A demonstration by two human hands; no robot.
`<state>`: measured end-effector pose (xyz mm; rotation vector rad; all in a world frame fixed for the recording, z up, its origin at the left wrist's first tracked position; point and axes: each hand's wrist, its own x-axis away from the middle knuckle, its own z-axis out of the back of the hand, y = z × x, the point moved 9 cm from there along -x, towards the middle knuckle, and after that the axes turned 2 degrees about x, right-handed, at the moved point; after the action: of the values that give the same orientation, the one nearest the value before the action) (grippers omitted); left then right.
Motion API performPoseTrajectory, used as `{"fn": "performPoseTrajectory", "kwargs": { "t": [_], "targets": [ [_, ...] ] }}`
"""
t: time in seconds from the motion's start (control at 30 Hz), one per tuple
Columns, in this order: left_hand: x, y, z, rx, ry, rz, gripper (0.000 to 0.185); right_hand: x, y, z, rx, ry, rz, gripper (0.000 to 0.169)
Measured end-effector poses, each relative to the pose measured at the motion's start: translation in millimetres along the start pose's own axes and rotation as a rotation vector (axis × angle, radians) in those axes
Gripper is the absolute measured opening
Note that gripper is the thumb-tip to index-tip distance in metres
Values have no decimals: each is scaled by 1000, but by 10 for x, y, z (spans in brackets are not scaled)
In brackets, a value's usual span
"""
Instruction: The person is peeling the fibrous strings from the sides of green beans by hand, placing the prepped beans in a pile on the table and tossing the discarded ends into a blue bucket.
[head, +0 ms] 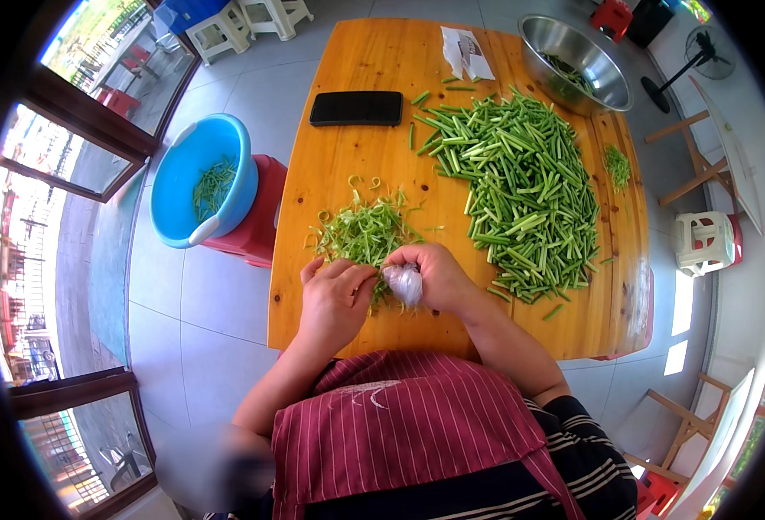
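Note:
My right hand [444, 276] is closed around a crumpled clear plastic bag [404, 285] near the table's front edge. Beside it, my left hand [335, 292] has its thumb and forefinger pinched together close to the bag; whether something small is between them cannot be told. Just beyond both hands lies a loose heap of pale green peelings and leaf scraps [363, 227], partly hidden by them. A large pile of cut green stems [525, 195] spreads over the wooden table [350, 156] to the right.
A black smartphone [356, 108] and a torn white printed packet [465, 53] lie farther back. A steel bowl [606, 84] with some greens stands at the back right corner. Left of the table, a blue basin [169, 188] with cut greens rests on a red stool [262, 227]. A small green clump [616, 168] lies right.

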<state>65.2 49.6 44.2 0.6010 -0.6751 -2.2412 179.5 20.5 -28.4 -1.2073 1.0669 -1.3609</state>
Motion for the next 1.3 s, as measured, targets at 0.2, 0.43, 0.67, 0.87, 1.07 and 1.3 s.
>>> {"fn": "performPoseTrajectory", "kwargs": {
  "t": [0.2, 0.43, 0.67, 0.87, 1.07, 1.3],
  "targets": [
    [16, 111, 32, -102, 31, -65, 9, 2, -49, -17, -10, -36, 34, 18],
    [25, 162, 74, -48, 79, -104, 8, 8, -92, -37, -140, -96, 82, 19],
    [1, -17, 9, 122, 81, 13, 9, 18, -26, -31, -280, -48, -14, 17],
    [2, 80, 73, -35, 85, -67, 10, 22, 2, -46, -267, -82, -45, 18],
    [-11, 194, 59, -217, 28, -156, 14, 27, 5, -56, -223, -102, -100, 16],
    [24, 240, 32, -212, 20, -207, 15, 6, -65, -38, -118, -84, 60, 15]
  ]
}}
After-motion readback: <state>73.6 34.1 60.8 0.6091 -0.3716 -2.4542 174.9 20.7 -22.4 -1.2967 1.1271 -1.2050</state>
